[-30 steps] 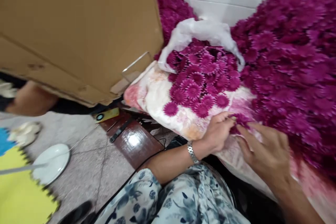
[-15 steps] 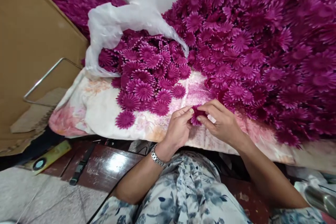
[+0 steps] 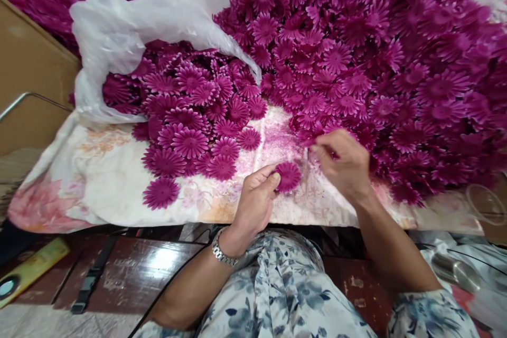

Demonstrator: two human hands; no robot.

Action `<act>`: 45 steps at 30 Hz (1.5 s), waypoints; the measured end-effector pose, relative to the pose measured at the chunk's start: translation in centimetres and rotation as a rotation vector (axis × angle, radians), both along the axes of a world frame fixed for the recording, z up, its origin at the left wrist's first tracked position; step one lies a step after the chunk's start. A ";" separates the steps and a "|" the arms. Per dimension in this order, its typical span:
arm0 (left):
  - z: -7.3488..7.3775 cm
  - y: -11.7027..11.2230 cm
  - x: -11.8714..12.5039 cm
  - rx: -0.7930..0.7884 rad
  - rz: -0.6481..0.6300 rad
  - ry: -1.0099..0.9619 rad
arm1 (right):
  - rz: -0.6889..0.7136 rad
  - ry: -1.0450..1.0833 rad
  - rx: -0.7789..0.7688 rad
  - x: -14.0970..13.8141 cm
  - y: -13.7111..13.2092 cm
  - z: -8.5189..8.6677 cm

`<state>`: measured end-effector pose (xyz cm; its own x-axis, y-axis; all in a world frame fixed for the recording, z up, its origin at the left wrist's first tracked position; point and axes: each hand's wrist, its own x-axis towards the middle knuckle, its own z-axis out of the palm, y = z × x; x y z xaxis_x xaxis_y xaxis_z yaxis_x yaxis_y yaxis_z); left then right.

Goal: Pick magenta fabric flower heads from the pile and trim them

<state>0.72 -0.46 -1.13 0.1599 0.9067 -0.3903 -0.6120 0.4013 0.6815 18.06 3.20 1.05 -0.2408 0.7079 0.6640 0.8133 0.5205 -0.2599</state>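
Observation:
My left hand (image 3: 255, 198) pinches the edge of a round magenta artificial flower (image 3: 289, 177) between thumb and fingers, its face turned up. It is held just above the stained cloth (image 3: 277, 132). Up and to the right, my right hand (image 3: 344, 163) is closed with thumb and forefinger together, slightly smeared by motion. A bit of magenta shows at its fingertips, too blurred to name. Loose flowers (image 3: 190, 141) spill from a white plastic bag (image 3: 106, 37) left of my hands. Behind my right hand rises a large heap of the same flowers (image 3: 356, 68).
A cardboard box (image 3: 35, 58) stands at the left, with a bent metal rod (image 3: 27, 95) beside it. Below the table edge are a dark red bench (image 3: 134, 269), a black buckle strap (image 3: 89, 285) and a yellow tool (image 3: 35, 269). A metal cup (image 3: 455, 272) lies lower right.
My right hand has come away from the flower, moving up and right towards the heap. My left hand keeps its pinch on the flower, now face up. The view has shifted right.

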 end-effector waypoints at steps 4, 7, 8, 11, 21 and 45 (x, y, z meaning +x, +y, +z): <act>0.4 0.3 -0.3 -0.062 0.004 -0.067 | -0.332 -0.243 0.130 4.2 1.3 1.3; 0.6 0.5 -0.4 -0.112 0.010 -0.144 | -0.336 -0.297 0.093 4.8 0.6 1.8; 0.6 0.6 -0.5 -0.117 0.008 -0.170 | -0.311 -0.263 0.102 4.3 0.2 1.9; 0.7 0.6 -0.3 -0.091 -0.033 -0.211 | -0.061 -0.137 0.020 1.4 -1.2 1.7; 0.4 0.0 -0.1 0.011 -0.083 -0.062 | 0.316 0.009 -0.243 -3.3 -1.6 -1.3; -0.6 0.3 0.1 -0.051 -0.085 -0.019 | 0.274 -0.030 -0.182 -2.3 -1.2 -1.7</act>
<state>0.82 -0.14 -1.75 0.2433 0.8684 -0.4321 -0.5872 0.4864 0.6470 15.81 2.02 -0.63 -0.4559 0.7207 0.5222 0.6585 0.6679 -0.3469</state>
